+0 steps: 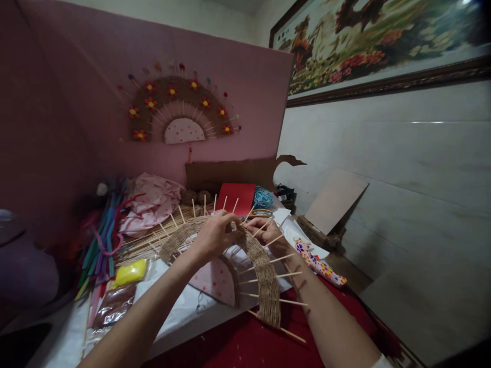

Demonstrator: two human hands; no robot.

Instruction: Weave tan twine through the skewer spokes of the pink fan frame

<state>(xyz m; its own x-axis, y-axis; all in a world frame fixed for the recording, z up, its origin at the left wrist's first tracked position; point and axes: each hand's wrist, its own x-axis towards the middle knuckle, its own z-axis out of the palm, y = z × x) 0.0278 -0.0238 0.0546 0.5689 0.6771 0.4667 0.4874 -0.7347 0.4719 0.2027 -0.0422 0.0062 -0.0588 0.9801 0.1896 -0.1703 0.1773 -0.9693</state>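
A half-round fan of woven brown twine (269,278) on thin wooden sticks stands before me, tilted over the table. Its inner half-disc (218,281) is pale pink with red dots. My left hand (220,232) grips the top of the woven band, fingers curled over it. Just to its right, my right hand (265,232) pinches at the band's outer edge, among the stick ends. Anything small between those right fingertips is too fine to make out.
A finished fan with red flowers (172,92) hangs on the pink board. Left lie pipe cleaners (103,240), a yellow packet (130,272), crumpled pink cloth (151,199) and loose sticks (141,248). Behind are red card (237,197) and blue yarn (263,196); patterned fabric (320,266) lies right.
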